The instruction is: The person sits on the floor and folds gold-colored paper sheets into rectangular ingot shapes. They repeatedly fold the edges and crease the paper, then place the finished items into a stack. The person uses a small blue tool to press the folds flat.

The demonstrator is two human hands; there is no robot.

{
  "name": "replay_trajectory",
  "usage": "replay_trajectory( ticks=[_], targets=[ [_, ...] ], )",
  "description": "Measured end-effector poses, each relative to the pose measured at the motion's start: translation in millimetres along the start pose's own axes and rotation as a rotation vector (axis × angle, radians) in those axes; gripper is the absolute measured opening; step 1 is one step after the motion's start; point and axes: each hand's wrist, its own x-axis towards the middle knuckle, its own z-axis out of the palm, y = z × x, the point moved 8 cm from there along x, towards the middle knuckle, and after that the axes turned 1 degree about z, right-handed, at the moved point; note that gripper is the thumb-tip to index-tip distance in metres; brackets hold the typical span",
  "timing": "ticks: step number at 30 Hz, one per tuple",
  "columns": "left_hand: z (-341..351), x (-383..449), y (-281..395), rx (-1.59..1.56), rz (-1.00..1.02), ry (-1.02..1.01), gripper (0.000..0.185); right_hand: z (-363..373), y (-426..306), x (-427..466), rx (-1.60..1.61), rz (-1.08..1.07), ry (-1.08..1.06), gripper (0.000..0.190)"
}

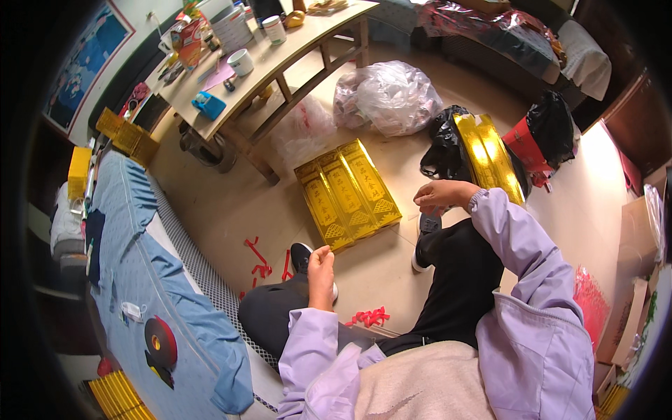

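Three long gold foil boxes (346, 191) with printed writing lie side by side on the floor, between and beyond my feet. My left hand (321, 270) hovers by their near edge, fingers curled, and whether it holds something small cannot be told. To the right of the boxes my right hand (438, 194) hangs above my shoe, its fingers bent down together; nothing plain shows in it. More gold packaging (485, 152) leans at the right over a black plastic bag (446, 142).
A wooden table (262, 73) with cups stands at upper left. Beyond the boxes sits a stuffed clear plastic bag (396, 97). Red ribbon scraps (370, 316) lie on the floor. On the blue-covered couch (184, 336) at left rest a red-and-black tape roll (161, 341) and scissors (159, 369).
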Motion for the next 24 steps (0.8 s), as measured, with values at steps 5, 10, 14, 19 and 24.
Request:
replay_trajectory(
  ticks=[5, 10, 14, 19, 24],
  targets=[
    [22, -5, 16, -0.031, 0.054, -0.086, 0.029, -34, 13, -35, 0.06, -0.146, 0.213, 0.047],
    [40, -4, 18, -0.053, 0.095, -0.275, 0.032, -62, 120, -70, 0.422, -0.203, 0.549, 0.039],
    [74, -17, 53, 0.107, 0.039, -0.402, 0.03, -60, 258, -88, 0.5, 0.082, 0.765, 0.039],
    [117, -2, 48, 0.231, -0.01, -0.523, 0.027, -42, 377, -91, 0.247, 0.395, 1.035, 0.047],
    [133, 3, 9, 0.307, -0.092, -0.571, 0.026, -35, 401, -71, 0.073, 0.539, 1.166, 0.056]
  ],
)
